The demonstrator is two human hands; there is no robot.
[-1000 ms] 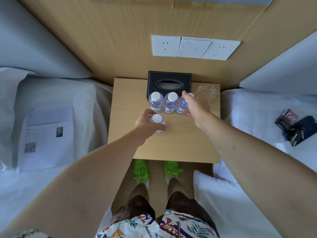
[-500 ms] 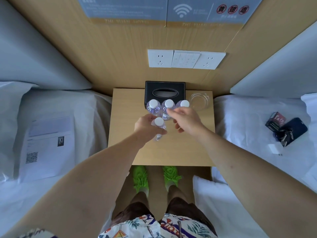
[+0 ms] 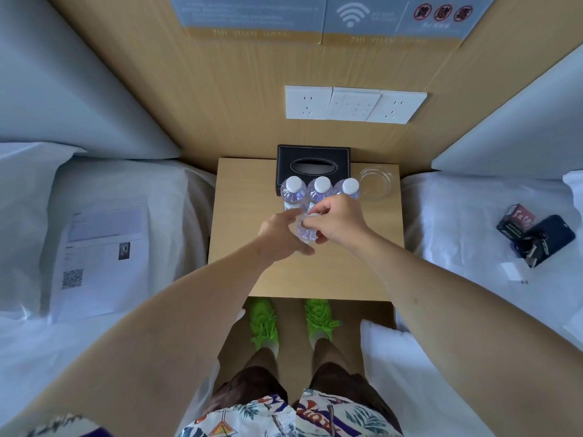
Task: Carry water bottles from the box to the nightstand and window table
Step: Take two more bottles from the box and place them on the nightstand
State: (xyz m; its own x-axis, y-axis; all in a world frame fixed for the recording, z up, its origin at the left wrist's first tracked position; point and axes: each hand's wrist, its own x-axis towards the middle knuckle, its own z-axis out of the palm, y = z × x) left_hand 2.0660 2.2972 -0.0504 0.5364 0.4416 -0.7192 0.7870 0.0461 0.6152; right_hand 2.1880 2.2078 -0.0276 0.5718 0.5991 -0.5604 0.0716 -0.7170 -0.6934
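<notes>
Your left hand (image 3: 279, 236) & right hand (image 3: 336, 222) hide most of the held bottle (image 3: 305, 234); cap not visible. Wall sign (image 3: 252, 14) text too blurred to read.

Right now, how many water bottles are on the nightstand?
4. Three stand in a row before the tissue box: left, middle, right. The fourth is held by both hands.

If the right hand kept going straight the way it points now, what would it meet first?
The right hand points left toward the left hand; it already touches the held bottle between them, so it would probably press that bottle first.
</notes>
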